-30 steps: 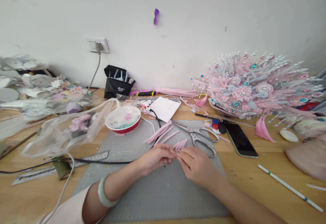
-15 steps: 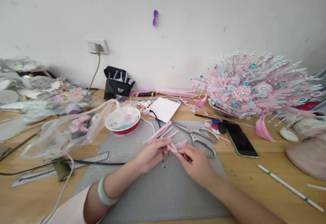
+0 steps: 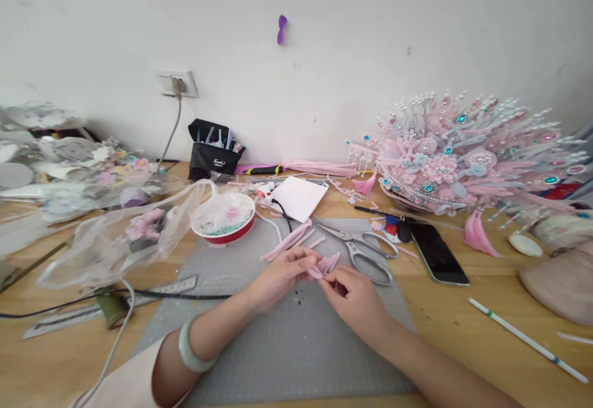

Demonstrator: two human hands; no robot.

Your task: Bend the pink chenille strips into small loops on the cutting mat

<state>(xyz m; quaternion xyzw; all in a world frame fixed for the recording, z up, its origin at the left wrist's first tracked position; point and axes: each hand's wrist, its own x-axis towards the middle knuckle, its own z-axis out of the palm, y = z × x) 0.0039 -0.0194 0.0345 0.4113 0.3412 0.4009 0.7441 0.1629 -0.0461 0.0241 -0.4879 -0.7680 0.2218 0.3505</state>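
Note:
Over the middle of the grey cutting mat (image 3: 287, 346), a small looped pink strip (image 3: 315, 272) is pinched between my two hands. My left hand (image 3: 285, 275), with a pale green bangle on its wrist, closes on its left side. The fingertips of my right hand (image 3: 354, 297) grip its right end. Just beyond my fingers lie short pink pieces (image 3: 330, 263) and longer pink strips (image 3: 288, 239). Silver scissors (image 3: 356, 244) rest open to the right of them.
A red and white bowl (image 3: 223, 219) of beads, a white pad (image 3: 300, 198) and a black pouch (image 3: 213, 157) stand behind. Right are a phone (image 3: 439, 253) and a large pink beaded headdress (image 3: 445, 161). A plastic bag (image 3: 115, 247) and ruler (image 3: 171, 287) lie left.
My left hand has shifted slightly right and its fingers have closed nearer to my right hand, covering more of the pink loop. My right hand has barely moved.

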